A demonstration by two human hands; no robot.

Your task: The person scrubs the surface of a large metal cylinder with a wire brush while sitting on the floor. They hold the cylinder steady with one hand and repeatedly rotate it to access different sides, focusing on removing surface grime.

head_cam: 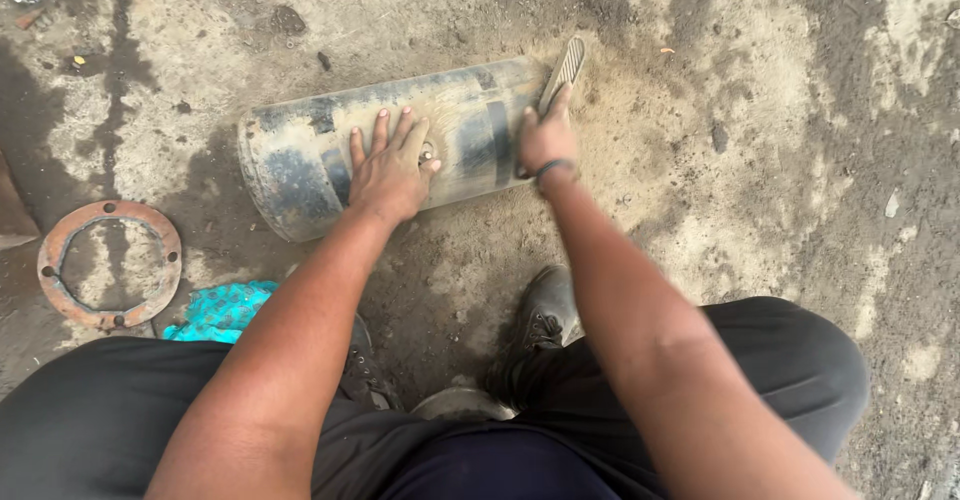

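Seemingly mid-scrape in the head view, the left hand (392, 168) presses flat, fingers spread, on the dusty metal cylinder (400, 145) lying on the dirt ground (760, 160) while the right hand (547, 140) grips a ribbed scraper (565, 68) at its right end, open ground beyond, a rusty ring (108, 263) well left.

Outdoor scrap workshop: oil-stained dirt ground (760, 160), rusty flange ring (108, 264).
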